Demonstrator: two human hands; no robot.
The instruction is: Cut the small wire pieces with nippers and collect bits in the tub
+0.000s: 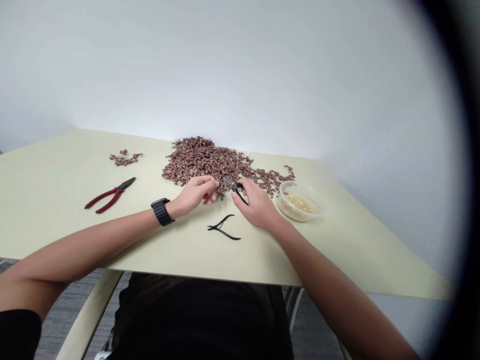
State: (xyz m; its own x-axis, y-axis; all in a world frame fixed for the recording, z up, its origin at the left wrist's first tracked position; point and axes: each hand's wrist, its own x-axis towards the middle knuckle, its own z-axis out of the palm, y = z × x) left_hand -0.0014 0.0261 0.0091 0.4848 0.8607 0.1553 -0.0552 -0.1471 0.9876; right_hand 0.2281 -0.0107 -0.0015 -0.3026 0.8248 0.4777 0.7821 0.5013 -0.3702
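My right hand is closed around the dark handles of a small pair of pliers, whose metal jaws point up and left. Just left of the jaws, my left hand has its fingers curled and pinched together; whatever lies between the fingertips is too small to make out. Both hands are at the near edge of a large heap of small reddish-brown pieces with dark and shiny bits. Below the hands, a pair of black cuticle nippers rests on the table with its handles spread.
Red-handled pliers lie on the pale table at the left, below a small cluster of brown pieces. A clear round plastic tub with yellowish bits stands right of my right hand. A white wall rises behind.
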